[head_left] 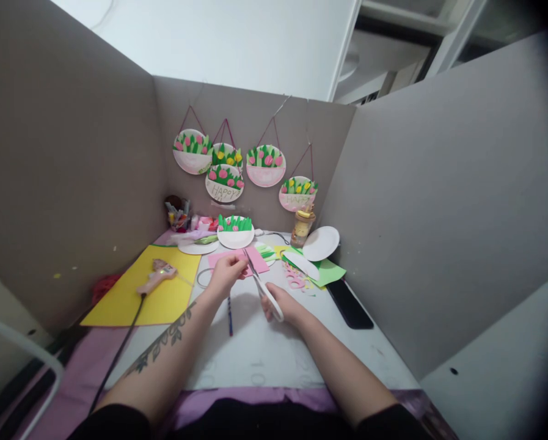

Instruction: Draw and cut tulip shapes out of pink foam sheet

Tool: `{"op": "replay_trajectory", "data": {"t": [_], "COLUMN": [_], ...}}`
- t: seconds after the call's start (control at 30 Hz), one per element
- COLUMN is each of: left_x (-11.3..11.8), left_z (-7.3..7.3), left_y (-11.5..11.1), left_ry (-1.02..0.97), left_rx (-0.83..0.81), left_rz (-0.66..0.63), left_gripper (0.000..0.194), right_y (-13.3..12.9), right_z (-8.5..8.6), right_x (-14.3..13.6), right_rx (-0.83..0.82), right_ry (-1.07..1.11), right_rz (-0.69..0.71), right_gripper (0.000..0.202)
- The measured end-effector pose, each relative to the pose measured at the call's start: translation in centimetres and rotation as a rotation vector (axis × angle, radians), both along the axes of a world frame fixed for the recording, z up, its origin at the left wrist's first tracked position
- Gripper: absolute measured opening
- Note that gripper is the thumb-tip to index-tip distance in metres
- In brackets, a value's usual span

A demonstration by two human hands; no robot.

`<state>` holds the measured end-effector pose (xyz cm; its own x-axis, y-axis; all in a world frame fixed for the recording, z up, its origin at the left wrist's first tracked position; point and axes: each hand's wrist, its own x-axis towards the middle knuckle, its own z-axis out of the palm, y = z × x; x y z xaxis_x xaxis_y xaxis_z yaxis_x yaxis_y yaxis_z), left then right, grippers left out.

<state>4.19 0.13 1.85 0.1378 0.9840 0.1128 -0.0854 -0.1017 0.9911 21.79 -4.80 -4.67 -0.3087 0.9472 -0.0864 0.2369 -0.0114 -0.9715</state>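
My right hand (278, 304) grips white-handled scissors (256, 280), whose blades point up and to the left. The blade tips are beside my left hand (229, 273), over a sheet of pink paper (261, 259). The fingers of my left hand are pinched together at the sheet's lower edge; what they hold is too small to make out. A dark blue pencil (230, 316) lies on the table just below my left hand. Behind the pink paper, a paper plate (236, 238) bears green paper leaves and pink tulips.
A glue gun (158, 275) lies on yellow paper (118, 299) at the left. At the right are a black phone (350, 305), a white plate (321, 243), green paper (331, 273) and pink scraps (294, 278). Decorated plates (266, 174) hang on the back panel.
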Motion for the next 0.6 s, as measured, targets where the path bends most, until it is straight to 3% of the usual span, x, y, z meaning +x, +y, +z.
{"op": "replay_trajectory", "data": {"t": [0.3, 0.6], "left_x": [-0.18, -0.23], "left_z": [-0.17, -0.15], "left_y": [0.24, 0.27], "left_ry": [0.01, 0.046], "left_rx": [0.021, 0.046], "left_rz": [-0.007, 0.007], "left_gripper": [0.026, 0.023], "right_y": [0.31, 0.2], "right_z": [-0.61, -0.19], "right_x": [0.32, 0.35], "right_rx": [0.001, -0.014], "right_ry": [-0.025, -0.017], "right_rz": [-0.015, -0.02], "right_gripper": [0.015, 0.016]}}
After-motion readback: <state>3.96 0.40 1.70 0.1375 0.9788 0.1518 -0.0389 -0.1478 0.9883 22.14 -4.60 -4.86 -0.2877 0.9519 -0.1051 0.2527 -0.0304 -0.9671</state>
